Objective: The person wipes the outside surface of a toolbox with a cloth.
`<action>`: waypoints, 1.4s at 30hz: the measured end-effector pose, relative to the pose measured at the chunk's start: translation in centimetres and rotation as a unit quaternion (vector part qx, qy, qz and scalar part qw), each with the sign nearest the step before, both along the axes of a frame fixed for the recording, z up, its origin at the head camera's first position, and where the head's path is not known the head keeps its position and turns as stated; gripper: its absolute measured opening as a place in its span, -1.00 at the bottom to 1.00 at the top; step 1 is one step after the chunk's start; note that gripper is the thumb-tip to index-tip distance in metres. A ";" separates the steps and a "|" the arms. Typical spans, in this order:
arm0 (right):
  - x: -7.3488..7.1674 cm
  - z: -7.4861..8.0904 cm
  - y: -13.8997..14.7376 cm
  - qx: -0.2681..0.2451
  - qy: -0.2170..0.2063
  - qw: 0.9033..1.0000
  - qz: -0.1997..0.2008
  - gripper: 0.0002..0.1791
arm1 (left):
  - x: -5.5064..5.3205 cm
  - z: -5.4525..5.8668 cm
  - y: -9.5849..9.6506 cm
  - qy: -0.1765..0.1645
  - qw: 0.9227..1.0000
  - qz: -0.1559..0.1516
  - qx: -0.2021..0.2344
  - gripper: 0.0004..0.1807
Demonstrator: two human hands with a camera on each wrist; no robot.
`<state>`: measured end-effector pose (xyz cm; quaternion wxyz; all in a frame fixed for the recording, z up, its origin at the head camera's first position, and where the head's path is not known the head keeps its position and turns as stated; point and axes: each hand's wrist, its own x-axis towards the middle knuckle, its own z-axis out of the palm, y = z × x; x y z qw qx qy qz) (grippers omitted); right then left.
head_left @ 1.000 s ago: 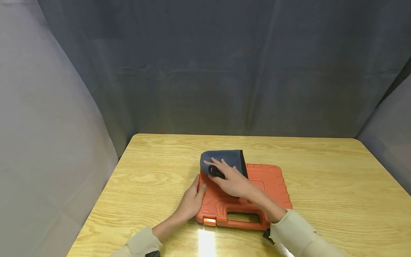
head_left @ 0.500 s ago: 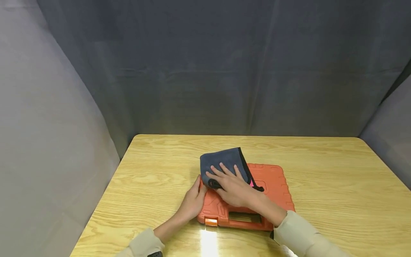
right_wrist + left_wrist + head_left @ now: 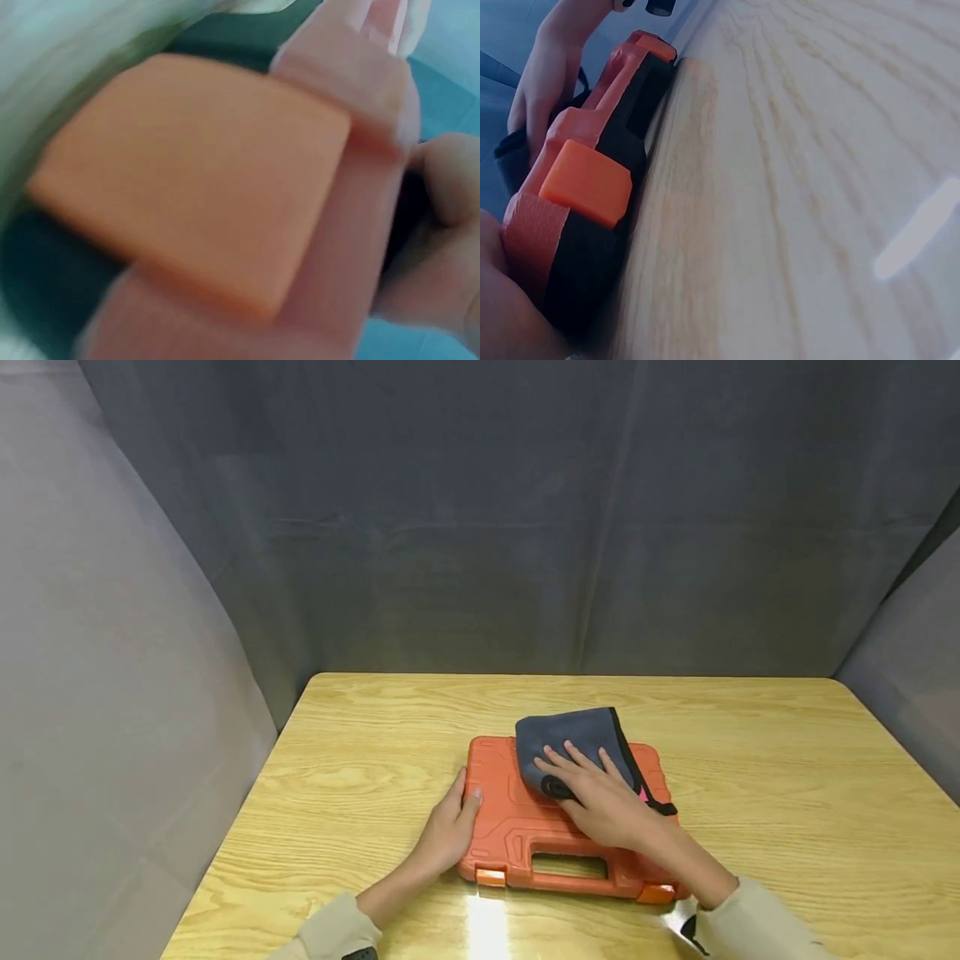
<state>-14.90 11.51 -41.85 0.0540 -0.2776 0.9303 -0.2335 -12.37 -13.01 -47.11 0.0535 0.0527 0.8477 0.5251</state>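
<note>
A closed red tool case with orange latches and a cut-out handle lies flat on the wooden table. At its left edge is my left hand, gripping the side with the thumb on top. A folded dark blue cloth with black trim, a black loop and a bit of pink lies over the case's upper right part. My right hand presses down on this cloth, fingers spread and nearly straight. The left wrist view shows the case's black lower half. In the right wrist view, one orange latch looks large and blurred.
The wooden table ends at a grey curtain behind it. Pale grey fabric hangs along the left side, with more at the right. A bright reflection shows on the tabletop before the case.
My right hand has slid the cloth over the case, first toward me, then to the right. More of the case's left top and its right latch now show. The left hand stays in place.
</note>
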 end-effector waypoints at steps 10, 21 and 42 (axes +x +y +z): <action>1.4 -0.1 4.6 -0.064 0.004 0.997 -0.052 -0.36 | 0.1 -0.1 0.1 0.002 1.000 -0.005 0.013 -0.28; 3.0 -0.5 4.2 -0.038 0.017 0.993 -0.106 -0.33 | 0.1 -0.4 0.3 0.005 1.000 0.010 0.024 -0.29; 1.6 -0.5 -5.7 -0.062 -0.015 0.996 -0.055 -0.37 | 0.5 -0.7 0.7 0.048 0.998 0.039 0.027 -0.42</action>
